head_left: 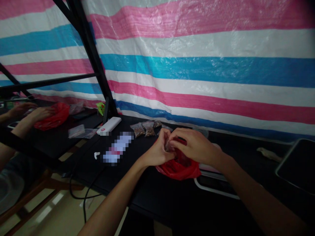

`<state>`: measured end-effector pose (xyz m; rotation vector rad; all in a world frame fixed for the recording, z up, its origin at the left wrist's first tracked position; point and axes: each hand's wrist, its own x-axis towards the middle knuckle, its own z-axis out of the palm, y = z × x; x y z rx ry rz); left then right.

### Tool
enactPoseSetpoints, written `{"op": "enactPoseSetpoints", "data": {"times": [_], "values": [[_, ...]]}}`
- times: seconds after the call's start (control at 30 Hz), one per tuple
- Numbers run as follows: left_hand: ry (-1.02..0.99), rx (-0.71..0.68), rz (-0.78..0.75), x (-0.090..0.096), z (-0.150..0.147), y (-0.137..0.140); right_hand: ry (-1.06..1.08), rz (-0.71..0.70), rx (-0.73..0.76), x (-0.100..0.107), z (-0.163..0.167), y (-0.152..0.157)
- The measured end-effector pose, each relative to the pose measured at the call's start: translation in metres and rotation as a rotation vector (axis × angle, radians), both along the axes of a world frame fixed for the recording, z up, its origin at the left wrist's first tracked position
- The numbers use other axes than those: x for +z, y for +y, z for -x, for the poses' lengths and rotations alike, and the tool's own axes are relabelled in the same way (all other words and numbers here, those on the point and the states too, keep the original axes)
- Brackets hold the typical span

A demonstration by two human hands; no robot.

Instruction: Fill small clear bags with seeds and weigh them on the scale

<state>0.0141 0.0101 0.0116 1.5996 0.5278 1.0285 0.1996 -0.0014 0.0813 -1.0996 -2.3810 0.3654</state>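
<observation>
Over an open red plastic bag (183, 172), my left hand (157, 152) and my right hand (197, 144) meet with fingertips together. Between them is a small clear plastic bag (168, 146), pinched by both hands and mostly hidden by the fingers. What it contains cannot be made out. The red bag's inside is dark and partly covered by my hands. Just behind my left hand lie several small zip bags (149, 128) filled with brown bits. A white-edged device, perhaps a scale (214, 183), lies to the right, partly under the red bag.
Left of my hands are a blurred-out phone (118, 149), a white power strip (109, 126) and a white earbud (96, 155). A dark tablet-like object (299, 167) lies far right. Beyond a black metal frame (91, 55), another person's hands (40, 114) work at another red bag (55, 116).
</observation>
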Motion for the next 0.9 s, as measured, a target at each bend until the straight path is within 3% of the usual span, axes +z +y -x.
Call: {"op": "enactPoseSetpoints", "data": {"times": [0.17, 0.3, 0.37, 0.53, 0.6, 0.73, 0.9], "values": [[-0.046, 0.071, 0.138, 0.002, 0.001, 0.008, 0.211, 0.091, -0.171, -0.009, -0.018, 0.017], [-0.018, 0.15, 0.164, -0.001, 0.001, 0.016, 0.404, 0.295, -0.14, -0.014, -0.024, 0.025], [0.018, 0.216, 0.089, -0.003, 0.002, 0.018, 0.456, 0.365, -0.141, -0.014, -0.024, 0.026], [0.197, 0.659, -0.316, -0.003, 0.007, 0.011, 0.522, 0.421, -0.204, -0.012, -0.019, 0.022], [0.222, 0.588, -0.319, -0.002, 0.006, 0.008, 0.512, 0.452, -0.205, -0.013, -0.015, 0.02], [0.182, 0.303, -0.087, -0.003, -0.001, 0.005, 0.439, 0.424, -0.169, -0.025, -0.005, 0.015], [0.194, 0.204, 0.029, -0.006, -0.002, 0.01, 0.416, 0.407, -0.156, -0.036, 0.002, 0.012]]}}
